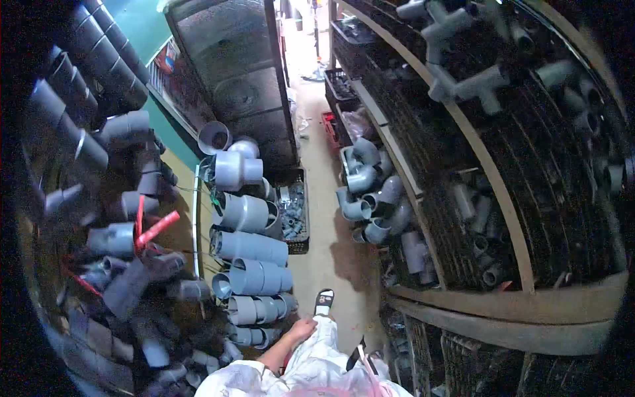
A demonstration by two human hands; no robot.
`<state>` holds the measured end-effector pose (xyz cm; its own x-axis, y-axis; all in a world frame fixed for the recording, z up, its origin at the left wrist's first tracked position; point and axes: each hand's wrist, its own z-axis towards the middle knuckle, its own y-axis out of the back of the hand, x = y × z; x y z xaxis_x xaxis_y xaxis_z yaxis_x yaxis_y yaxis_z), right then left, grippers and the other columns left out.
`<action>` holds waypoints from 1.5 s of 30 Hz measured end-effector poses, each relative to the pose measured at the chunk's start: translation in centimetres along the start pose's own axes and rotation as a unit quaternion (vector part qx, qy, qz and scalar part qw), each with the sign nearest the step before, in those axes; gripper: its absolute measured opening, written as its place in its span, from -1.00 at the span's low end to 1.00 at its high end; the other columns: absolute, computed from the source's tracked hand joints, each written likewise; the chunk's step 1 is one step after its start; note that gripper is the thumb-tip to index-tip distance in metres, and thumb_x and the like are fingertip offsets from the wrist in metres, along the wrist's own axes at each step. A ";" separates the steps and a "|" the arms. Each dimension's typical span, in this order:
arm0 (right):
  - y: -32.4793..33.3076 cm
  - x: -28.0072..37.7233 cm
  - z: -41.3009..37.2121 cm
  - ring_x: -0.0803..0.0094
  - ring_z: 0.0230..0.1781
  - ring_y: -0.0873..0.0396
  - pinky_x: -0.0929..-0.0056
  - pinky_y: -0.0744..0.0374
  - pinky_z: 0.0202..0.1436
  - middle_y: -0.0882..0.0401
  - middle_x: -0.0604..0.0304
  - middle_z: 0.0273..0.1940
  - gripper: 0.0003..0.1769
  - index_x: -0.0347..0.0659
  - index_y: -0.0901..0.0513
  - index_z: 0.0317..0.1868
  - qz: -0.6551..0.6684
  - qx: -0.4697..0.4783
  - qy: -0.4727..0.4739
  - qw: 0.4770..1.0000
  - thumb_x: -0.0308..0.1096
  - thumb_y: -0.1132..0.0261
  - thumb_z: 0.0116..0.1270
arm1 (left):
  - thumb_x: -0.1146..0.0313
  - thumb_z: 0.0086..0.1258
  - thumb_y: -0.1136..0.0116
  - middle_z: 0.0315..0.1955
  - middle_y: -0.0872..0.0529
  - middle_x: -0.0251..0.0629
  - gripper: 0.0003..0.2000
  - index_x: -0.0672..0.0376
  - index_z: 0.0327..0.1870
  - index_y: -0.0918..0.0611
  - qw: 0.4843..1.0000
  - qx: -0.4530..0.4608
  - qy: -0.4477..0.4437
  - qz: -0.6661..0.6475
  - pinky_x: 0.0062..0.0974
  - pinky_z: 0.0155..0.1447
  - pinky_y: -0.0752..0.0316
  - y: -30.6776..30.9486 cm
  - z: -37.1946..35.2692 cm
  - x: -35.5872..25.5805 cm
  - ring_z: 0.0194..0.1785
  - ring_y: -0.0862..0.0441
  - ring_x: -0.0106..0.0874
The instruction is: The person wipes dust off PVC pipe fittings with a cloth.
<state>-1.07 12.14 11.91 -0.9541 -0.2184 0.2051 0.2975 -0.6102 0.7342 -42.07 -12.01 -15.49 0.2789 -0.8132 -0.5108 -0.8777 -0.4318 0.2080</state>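
My left hand (303,329) hangs low beside my white trouser leg (311,354), its fingers curled in. Whether anything is inside them is hidden. My right hand does not show. Nearest to my left hand, on its left, stands a column of large grey pipe fittings (261,276), stacked on their sides. A black crate (302,245) with small grey fittings lies on the floor beyond the stack. My sandalled foot (324,301) is on the aisle floor.
Shelves with a wooden edge (489,311) line the right side. Grey elbow fittings (364,178) jut into the aisle there. More fittings (126,284) and a red strip (157,229) crowd the left. A dark panel (231,79) leans farther along the narrow floor (311,152).
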 end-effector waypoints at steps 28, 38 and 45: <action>-32.1 45.2 8.6 0.50 -0.34 -0.36 0.56 -0.33 -0.25 -0.40 0.23 -0.39 -0.78 -0.31 -0.41 -0.26 0.476 0.444 0.011 0.759 -0.30 0.01 0.31 | 0.21 0.24 0.05 -0.30 -0.55 -0.39 -0.69 0.20 -0.10 -0.49 0.903 -0.209 0.074 -0.367 -0.61 -0.38 -0.36 19.6 1.3 -18.7 -0.34 -0.46 -0.58; -34.2 50.0 8.4 0.48 -0.34 -0.40 0.52 -0.37 -0.20 -0.49 0.20 -0.37 -0.79 -0.38 -0.45 -0.29 0.491 0.495 -0.044 0.716 -0.35 -0.05 0.28 | 0.19 0.21 0.02 -0.24 -0.55 -0.31 -0.65 0.26 -0.09 -0.49 0.894 -0.221 0.041 -0.386 -0.56 -0.17 -0.38 21.6 1.3 -18.7 -0.26 -0.46 -0.52; -35.6 53.6 8.4 0.47 -0.28 -0.40 0.52 -0.36 -0.15 -0.48 0.18 -0.31 -0.76 -0.38 -0.44 -0.24 0.505 0.491 -0.008 0.710 -0.31 -0.03 0.30 | 0.14 0.22 -0.01 -0.40 -0.55 -0.41 -0.70 0.20 -0.21 -0.54 0.865 -0.246 0.001 -0.438 -0.64 -0.36 -0.33 22.3 1.8 -16.8 -0.38 -0.47 -0.59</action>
<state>-63.11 28.58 2.22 -0.2744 -0.1537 0.9492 0.6703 0.6772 0.3035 -67.03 -7.24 -3.77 0.7545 -0.0907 -0.6501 -0.0578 -0.9957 0.0718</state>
